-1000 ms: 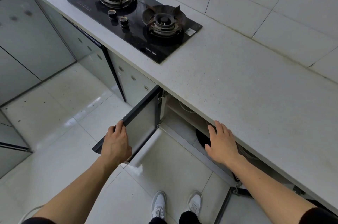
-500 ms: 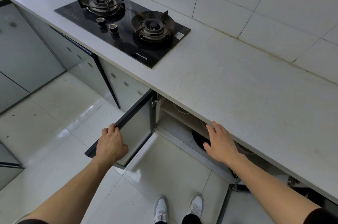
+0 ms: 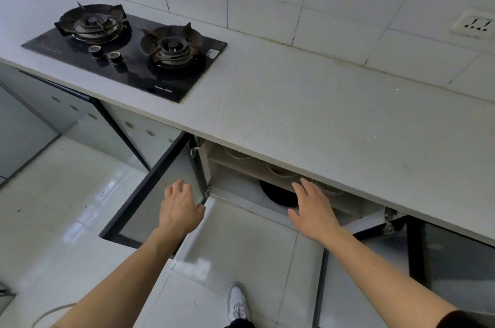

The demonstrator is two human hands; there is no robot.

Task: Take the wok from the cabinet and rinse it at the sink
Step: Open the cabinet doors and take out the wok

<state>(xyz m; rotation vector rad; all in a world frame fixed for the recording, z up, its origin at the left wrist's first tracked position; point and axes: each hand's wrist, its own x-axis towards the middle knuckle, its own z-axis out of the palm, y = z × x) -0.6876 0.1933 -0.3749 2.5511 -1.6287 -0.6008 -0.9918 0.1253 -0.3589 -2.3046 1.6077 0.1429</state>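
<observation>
A black wok [image 3: 277,193] sits on the floor of the open cabinet [image 3: 241,185] under the counter, partly hidden by the shelf edge above it and by my right hand. My right hand [image 3: 313,207] hovers in front of the cabinet opening, just right of the wok, fingers spread and empty. My left hand [image 3: 179,207] is held over the open left door [image 3: 150,199], fingers apart, holding nothing. No sink is in view.
A black two-burner gas hob [image 3: 126,51] is set in the pale counter [image 3: 308,113]. Bowls [image 3: 278,169] stand on the cabinet's upper shelf. A second door [image 3: 442,260] stands open at the right. My white shoe [image 3: 237,301] is on the tiled floor.
My left hand has let go of the left door's edge and moved right toward the opening. My right hand has stayed in front of the wok. The view has tilted up along the wall.
</observation>
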